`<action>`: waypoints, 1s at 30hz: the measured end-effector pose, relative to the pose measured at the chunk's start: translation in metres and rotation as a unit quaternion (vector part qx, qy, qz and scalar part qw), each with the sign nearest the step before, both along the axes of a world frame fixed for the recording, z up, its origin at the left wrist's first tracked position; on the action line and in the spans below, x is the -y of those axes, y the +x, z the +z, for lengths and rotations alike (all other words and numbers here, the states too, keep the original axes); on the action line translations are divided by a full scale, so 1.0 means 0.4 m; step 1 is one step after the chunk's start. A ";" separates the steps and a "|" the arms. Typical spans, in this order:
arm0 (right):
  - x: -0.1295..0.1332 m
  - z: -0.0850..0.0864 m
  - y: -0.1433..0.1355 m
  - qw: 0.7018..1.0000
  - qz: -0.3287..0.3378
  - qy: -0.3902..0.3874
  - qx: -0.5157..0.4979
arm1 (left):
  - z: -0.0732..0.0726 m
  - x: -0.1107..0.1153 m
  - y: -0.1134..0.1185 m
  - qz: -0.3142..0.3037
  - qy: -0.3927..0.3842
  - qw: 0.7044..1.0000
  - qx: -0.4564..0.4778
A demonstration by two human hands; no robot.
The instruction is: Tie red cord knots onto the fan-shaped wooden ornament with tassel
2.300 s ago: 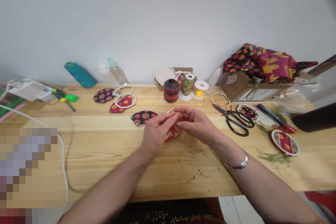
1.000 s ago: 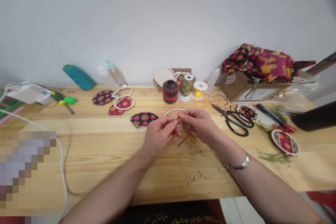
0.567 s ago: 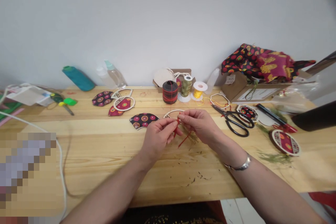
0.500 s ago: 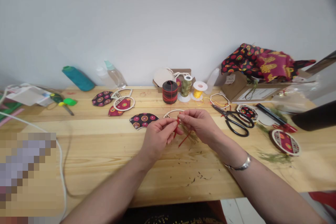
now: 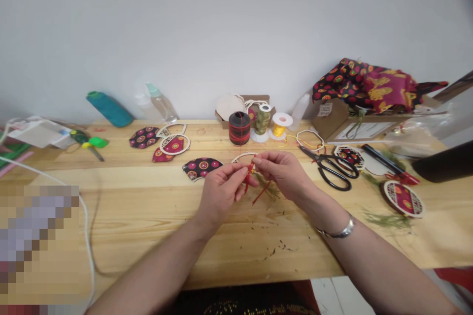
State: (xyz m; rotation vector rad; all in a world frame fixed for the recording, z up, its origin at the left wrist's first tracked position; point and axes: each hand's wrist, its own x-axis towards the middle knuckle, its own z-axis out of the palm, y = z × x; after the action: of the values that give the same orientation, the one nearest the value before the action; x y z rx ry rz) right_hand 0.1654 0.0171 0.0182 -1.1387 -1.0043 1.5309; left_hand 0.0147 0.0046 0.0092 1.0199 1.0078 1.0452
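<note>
The left hand (image 5: pixel 221 187) and right hand (image 5: pixel 281 172) both pinch a red cord (image 5: pixel 249 177), close together, above the worktop (image 5: pixel 148 197) (one loose end slants down between them). Beyond the cord stands a black-and-red thread spool (image 5: pixel 239 131); black-handled scissors (image 5: pixel 321 159) lie to the right of the right hand.

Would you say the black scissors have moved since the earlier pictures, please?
No; judged against the cardboard box, the black scissors lie where they did.
</note>
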 end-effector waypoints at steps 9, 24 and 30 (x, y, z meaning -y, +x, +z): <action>0.001 0.000 -0.001 1.000 0.015 0.015 -0.007 | 0.007 -0.002 0.002 -0.005 -0.010 1.000 -0.003; 0.002 0.004 -0.002 1.000 0.004 0.004 0.008 | 0.006 -0.002 0.005 -0.006 -0.010 1.000 0.016; 0.001 0.006 -0.004 1.000 0.001 0.010 0.007 | 0.001 -0.004 0.004 -0.019 -0.015 0.999 0.023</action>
State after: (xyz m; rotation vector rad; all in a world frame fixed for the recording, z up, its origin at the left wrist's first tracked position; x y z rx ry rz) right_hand 0.1639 0.0166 0.0207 -1.1368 -1.0282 1.5135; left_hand 0.0163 0.0064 0.0097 0.9830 0.9611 1.0154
